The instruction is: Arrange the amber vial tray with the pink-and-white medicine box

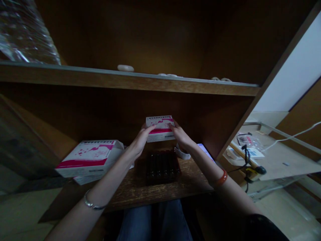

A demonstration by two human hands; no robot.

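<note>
A small white and pink cardboard box (160, 129) is held up above the wooden shelf, gripped at its two sides. My left hand (143, 138) closes on its left side with the thumb on top. On the right side, my right hand (179, 133) does the same. Below the box sits a dark tray (163, 167) with several dark, rounded items in a row; their kind is too dark to make out. To the left of my left forearm lies a larger white and pink carton (91, 155), its right end seemingly open.
An upper shelf edge (140, 80) runs across above my hands, with a white oval object (125, 68) on it. A plastic-wrapped bundle (25, 33) stands upper left. A phone-like object (206, 152) lies behind my right forearm. A side table (278, 154) carries cables and plastic bags.
</note>
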